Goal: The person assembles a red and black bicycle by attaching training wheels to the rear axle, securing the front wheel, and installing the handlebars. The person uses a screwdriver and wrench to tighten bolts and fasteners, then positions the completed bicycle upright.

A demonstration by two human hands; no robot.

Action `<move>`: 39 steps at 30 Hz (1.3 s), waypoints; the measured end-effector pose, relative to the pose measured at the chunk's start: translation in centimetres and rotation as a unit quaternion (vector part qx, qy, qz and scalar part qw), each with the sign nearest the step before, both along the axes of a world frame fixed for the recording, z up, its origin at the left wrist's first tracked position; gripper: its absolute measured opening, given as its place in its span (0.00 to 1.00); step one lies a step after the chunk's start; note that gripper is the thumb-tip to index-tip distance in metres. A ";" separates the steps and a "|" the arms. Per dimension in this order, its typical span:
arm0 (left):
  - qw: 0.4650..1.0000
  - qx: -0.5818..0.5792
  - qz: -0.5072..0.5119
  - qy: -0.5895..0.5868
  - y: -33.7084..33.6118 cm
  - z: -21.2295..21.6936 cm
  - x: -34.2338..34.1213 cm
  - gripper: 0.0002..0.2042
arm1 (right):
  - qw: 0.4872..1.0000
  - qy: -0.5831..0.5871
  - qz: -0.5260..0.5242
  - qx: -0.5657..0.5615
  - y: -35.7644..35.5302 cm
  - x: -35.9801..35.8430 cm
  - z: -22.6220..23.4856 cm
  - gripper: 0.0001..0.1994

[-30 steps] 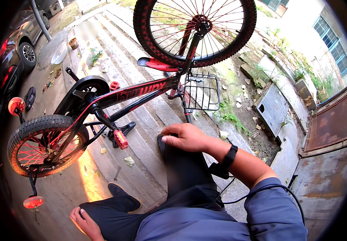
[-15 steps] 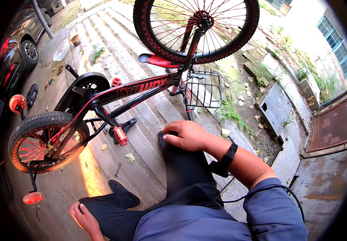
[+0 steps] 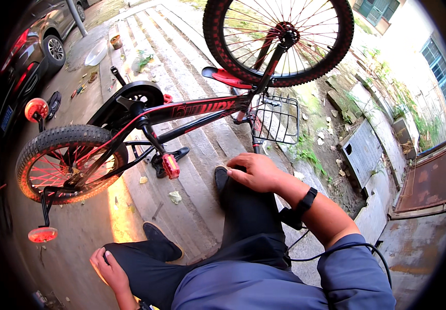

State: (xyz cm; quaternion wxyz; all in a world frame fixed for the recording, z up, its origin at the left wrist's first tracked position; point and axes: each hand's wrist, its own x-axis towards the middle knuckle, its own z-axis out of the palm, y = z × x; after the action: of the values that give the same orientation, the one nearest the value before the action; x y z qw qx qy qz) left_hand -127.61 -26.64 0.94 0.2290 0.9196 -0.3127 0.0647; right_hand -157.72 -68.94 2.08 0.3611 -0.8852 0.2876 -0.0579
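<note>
Though empty, left hand [image 3: 112,269] and right hand [image 3: 254,172] loosely curled over creased black trousers [image 3: 250,217], near a knobbly-tyred, tubular-framed bicycle [image 3: 189,109]

The right hand [image 3: 254,171] lay palm down over the front edge of the right knee [image 3: 237,199], fingers loosely bent together and thumb a little apart. Its bare right forearm [image 3: 290,191] sloped back to a bent right elbow [image 3: 343,227]. The left hand [image 3: 110,269] (equally slack, and holding nothing) draped over the outer edge of the left knee [image 3: 135,261], its left forearm [image 3: 126,299] only partly visible.
</note>
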 end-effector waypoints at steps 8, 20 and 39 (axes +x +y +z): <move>1.000 -0.021 0.012 -0.006 -0.9 0.8 0.1 0.09 | 1.000 -0.012 -0.015 0.004 0.2 0.2 0.5 0.18; 0.997 -0.065 0.026 0.034 -0.1 1.0 -0.1 0.09 | 1.000 0.000 -0.015 0.000 0.9 1.4 1.1 0.16; 0.997 -0.072 0.019 0.030 0.5 0.5 0.1 0.09 | 1.000 -0.001 -0.016 0.003 0.9 1.6 0.8 0.16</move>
State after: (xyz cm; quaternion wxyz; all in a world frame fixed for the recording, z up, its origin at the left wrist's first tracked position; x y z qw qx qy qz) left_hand -127.48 -26.17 1.48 0.3024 0.9081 -0.2824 0.0641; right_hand -156.16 -68.06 2.91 0.3633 -0.8793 0.3013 -0.0640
